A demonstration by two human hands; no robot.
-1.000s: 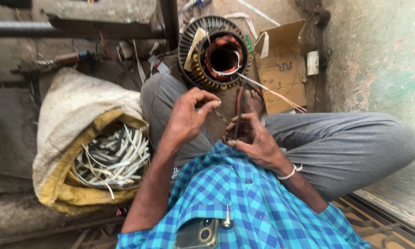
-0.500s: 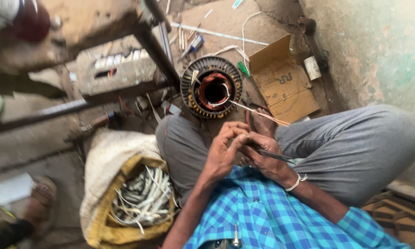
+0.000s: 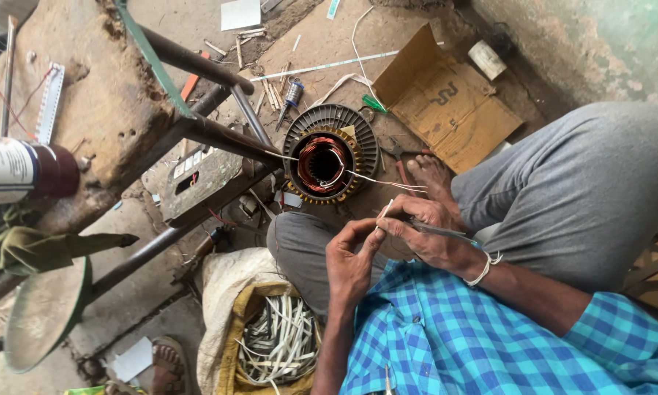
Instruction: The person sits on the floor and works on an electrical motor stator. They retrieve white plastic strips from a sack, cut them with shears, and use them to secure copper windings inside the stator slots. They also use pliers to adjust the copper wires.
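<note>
My left hand [image 3: 349, 265] and my right hand [image 3: 425, 232] meet over my lap. Both pinch a thin white strip [image 3: 384, 212] that sticks up between the fingertips. My right hand also grips a slim grey metal tool [image 3: 446, 232] that lies across its palm and points toward my wrist. Just beyond my hands a round motor stator [image 3: 331, 162] with copper windings lies on the ground. Thin white wires [image 3: 387, 183] run from its bore toward my right hand. My bare foot [image 3: 431, 174] rests beside the stator.
An open sack [image 3: 230, 322] of white strips lies by my left knee. Flattened cardboard [image 3: 446, 102] lies past my right leg. A dark metal frame [image 3: 197, 132] and a grey box [image 3: 201, 183] stand left of the stator, with small tools scattered on the ground. A sandalled foot [image 3: 168, 362] shows at the bottom.
The view has swung and tilted. My left hand, spread near the stator a second ago, has come down to meet my right hand, and both now pinch the white strip.
</note>
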